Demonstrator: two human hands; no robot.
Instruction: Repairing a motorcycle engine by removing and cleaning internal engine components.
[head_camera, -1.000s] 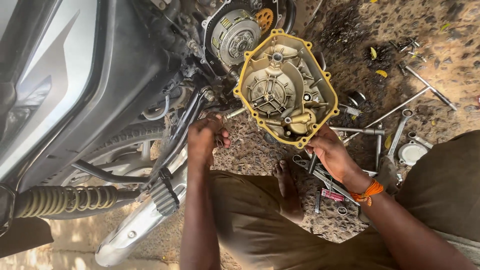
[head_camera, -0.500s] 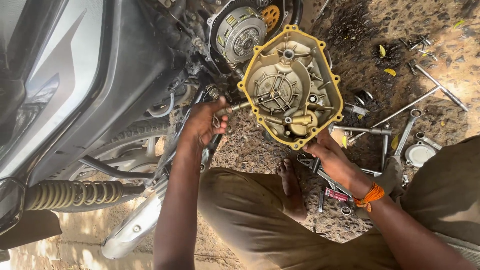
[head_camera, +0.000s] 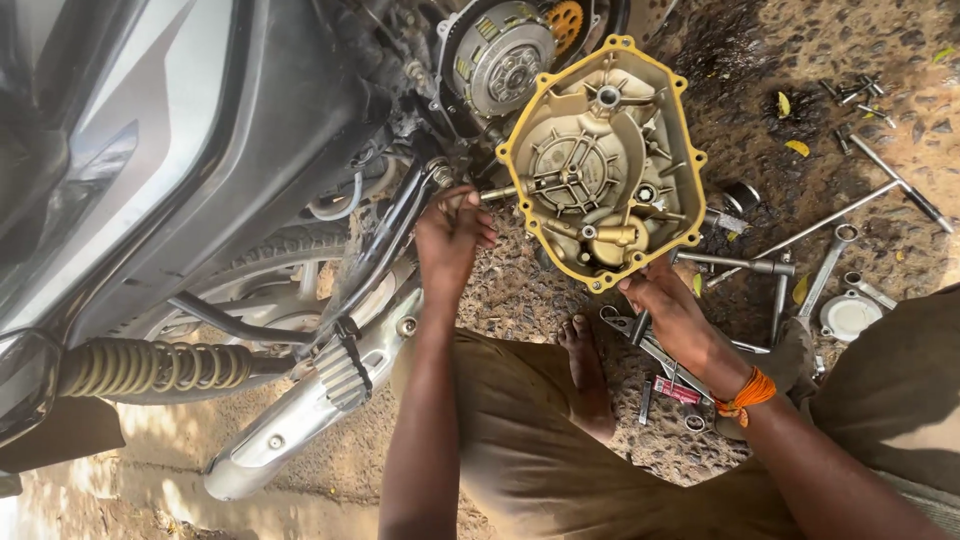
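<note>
The gold engine cover (head_camera: 600, 165) is held by its lower edge in the closed grip of the right hand (head_camera: 672, 312), beside the exposed clutch (head_camera: 510, 62). The left hand (head_camera: 450, 240) is curled, apparently around a small shaft. Since the earlier frame, the cover has been raised slightly.

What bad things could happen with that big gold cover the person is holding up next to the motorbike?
The gold engine cover seems held only at its bottom edge by the right hand, so it might slip and land on the bare foot below. The left hand is busy at a small shaft by the engine, so it may not catch it in time. Loose wrenches lie on the gravel close by and could be knelt on.
</note>
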